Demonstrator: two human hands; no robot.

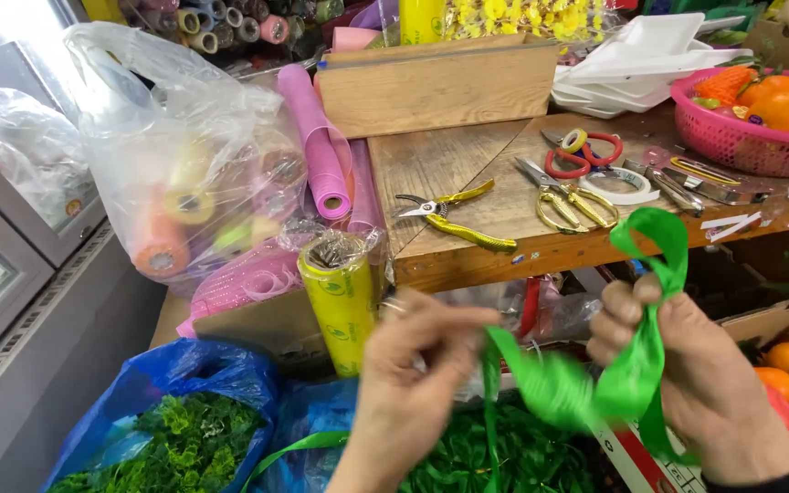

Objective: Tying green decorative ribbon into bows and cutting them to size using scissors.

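The green ribbon (pixel 627 365) sat low in the view, at about five o'clock, stretched between both hands, with a loop rising above the right hand (pixel 687 365) and a strand trailing down at six o'clock. The right hand's fingers (pixel 627 315) were closed around the ribbon's loops. The left hand (pixel 422 365) pinched the ribbon's other end, fingers tight together. At twelve o'clock from the hands stood the wooden counter (pixel 449 164) with gold pruners (pixel 454 219), gold scissors (pixel 563 196), red scissors (pixel 582 155) and a tape roll (pixel 623 185). At two o'clock sat a pink basket (pixel 741 137) of oranges. At nine o'clock lay a yellow film roll (pixel 340 301) and blue bags (pixel 184 383) of greenery.
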